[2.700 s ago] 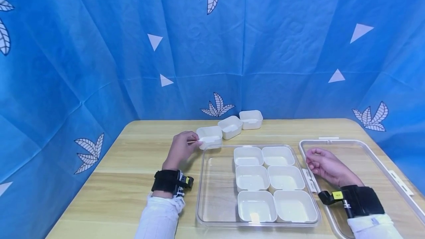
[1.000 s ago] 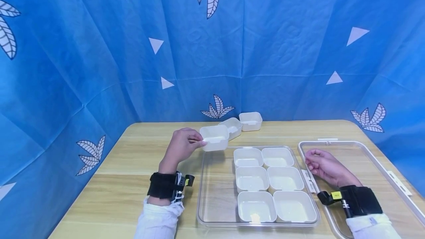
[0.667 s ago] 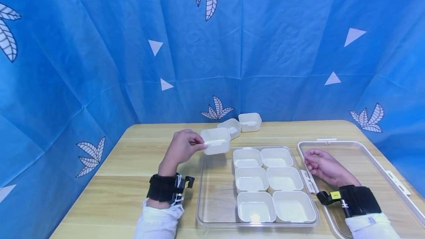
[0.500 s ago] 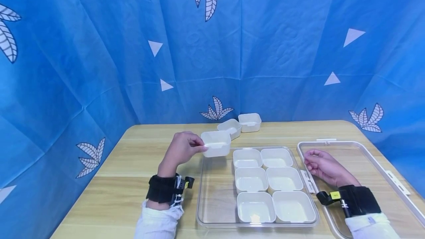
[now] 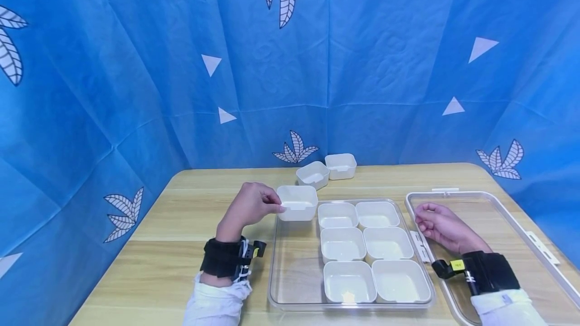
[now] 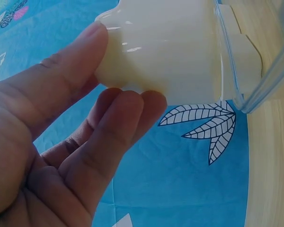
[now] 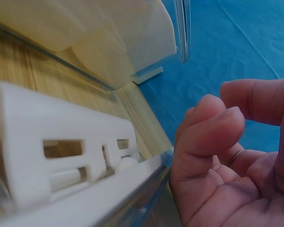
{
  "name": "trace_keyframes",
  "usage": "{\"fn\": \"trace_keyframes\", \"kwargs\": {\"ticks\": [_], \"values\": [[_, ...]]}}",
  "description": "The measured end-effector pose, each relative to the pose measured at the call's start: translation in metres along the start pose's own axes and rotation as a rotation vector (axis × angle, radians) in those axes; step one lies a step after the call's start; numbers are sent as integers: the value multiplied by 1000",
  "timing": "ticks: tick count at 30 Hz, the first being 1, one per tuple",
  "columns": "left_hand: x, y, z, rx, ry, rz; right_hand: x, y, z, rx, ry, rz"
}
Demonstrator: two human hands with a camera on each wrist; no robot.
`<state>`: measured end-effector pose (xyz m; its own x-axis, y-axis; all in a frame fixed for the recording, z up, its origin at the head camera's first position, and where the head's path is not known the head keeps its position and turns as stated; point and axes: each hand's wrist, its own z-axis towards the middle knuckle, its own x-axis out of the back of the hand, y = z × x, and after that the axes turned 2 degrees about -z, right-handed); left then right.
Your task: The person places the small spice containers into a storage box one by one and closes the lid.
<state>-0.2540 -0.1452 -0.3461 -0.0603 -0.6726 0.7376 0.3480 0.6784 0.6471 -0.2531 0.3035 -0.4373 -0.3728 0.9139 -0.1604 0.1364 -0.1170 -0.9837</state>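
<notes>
six wht tubs (image 5: 388,244) in clr box (image 5: 298,263)

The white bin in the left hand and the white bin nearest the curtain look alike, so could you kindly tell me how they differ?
The held bin is pinched by the left hand; the rearmost bin stands on the table, untouched by the hands. In the head view, the held bin appears over the clear box's back-left corner, while the rearmost bin is near the table's back edge. Both are white, open-topped and round-cornered.

L hand (image 5: 251,206) lifted wht cup (image 5: 299,205) off tbl (image 5: 154,230).
</notes>
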Motion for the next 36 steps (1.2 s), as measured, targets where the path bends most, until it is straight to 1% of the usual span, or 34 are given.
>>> {"fn": "trace_keyframes", "kwargs": {"ticks": [4,10,14,21,26,36], "values": [[0,-1,1,-8,-22,2,0,0,0,-3,10,-5],[-2,-3,2,-15,-75,17,0,0,0,-5,19,-8],[-6,-3,3,2,-100,41,1,0,1,-4,16,-8],[-11,-3,5,60,-140,83,1,-1,2,3,10,-7],[-12,-1,4,70,-156,97,1,-2,1,4,8,6],[-14,-1,4,68,-174,129,2,0,0,4,8,-11]]}}
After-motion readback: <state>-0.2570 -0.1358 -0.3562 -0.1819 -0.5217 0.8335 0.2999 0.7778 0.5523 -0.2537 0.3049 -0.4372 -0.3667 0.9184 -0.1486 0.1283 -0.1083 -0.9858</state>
